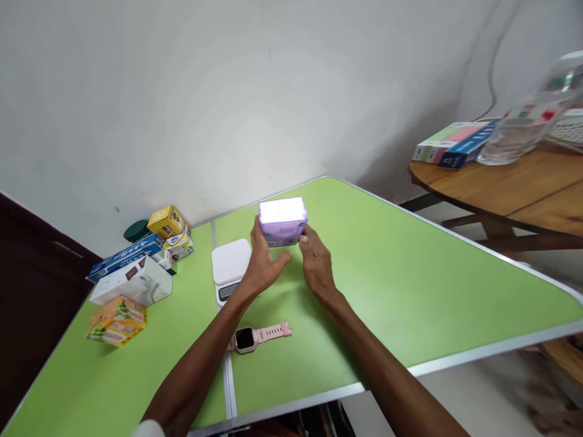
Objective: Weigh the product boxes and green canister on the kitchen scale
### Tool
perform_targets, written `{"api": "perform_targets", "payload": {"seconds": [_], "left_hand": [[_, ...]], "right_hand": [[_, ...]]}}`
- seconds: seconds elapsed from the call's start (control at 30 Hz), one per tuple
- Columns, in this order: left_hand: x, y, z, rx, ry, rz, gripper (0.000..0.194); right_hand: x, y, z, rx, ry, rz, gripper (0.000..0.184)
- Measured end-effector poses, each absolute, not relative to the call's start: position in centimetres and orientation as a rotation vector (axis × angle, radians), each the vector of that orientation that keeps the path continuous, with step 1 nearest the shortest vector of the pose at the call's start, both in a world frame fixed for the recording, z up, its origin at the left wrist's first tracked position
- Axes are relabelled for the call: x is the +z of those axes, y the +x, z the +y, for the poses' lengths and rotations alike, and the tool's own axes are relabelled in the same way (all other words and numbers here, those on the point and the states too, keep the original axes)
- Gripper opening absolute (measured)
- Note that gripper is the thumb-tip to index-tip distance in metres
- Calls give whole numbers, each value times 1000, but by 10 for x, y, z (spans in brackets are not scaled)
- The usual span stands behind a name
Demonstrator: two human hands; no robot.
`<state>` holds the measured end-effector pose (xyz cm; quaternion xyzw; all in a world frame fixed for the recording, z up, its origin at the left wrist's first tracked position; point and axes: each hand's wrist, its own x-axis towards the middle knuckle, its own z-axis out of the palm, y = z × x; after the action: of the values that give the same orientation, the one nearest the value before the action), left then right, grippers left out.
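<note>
Between my two hands is a purple and white package (pixel 283 229), raised over the green table (pixel 392 273). My left hand (pixel 264 258) presses on its left side, thumb stuck out to the right. On the package's right lower side, my right hand (pixel 316 258) grips with thumb and fingers. A white kitchen scale (pixel 231 262) lies left of my left hand, its display partly covered by my forearm. Nearer to me, a pink smartwatch (pixel 246 340) rests flat with its strap stretched to the right.
At the left stand a yellow box (pixel 168 223), a blue long box (pixel 127 256), a white box (pixel 136 282) and an orange-yellow box (pixel 119 320), with a dark green lid (pixel 136 230) behind. A wooden table (pixel 523 182) at right holds flat boxes (pixel 455 142) and a clear plastic bottle (pixel 514 130).
</note>
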<state>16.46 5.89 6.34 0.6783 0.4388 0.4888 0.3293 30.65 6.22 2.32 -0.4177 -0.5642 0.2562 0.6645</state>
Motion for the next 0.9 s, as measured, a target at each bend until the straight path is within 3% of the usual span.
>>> {"api": "perform_targets", "payload": {"seconds": [0.13,0.33,0.6,0.9], "left_hand": [[72,101,12,1340,1765,1375,94],[43,54,-1,1400,1610,1451,90],[17,13,9,1396,1540,1480,92],[-21,-16,20,1645,830,1409,67]], "right_hand": [[24,253,47,674,-795,-1456,61],[12,214,40,719,-821,-1611,60],[-12,230,63,703,-1051,-1473,70],[-20,236,78,702,-1187,-1439,72]]}}
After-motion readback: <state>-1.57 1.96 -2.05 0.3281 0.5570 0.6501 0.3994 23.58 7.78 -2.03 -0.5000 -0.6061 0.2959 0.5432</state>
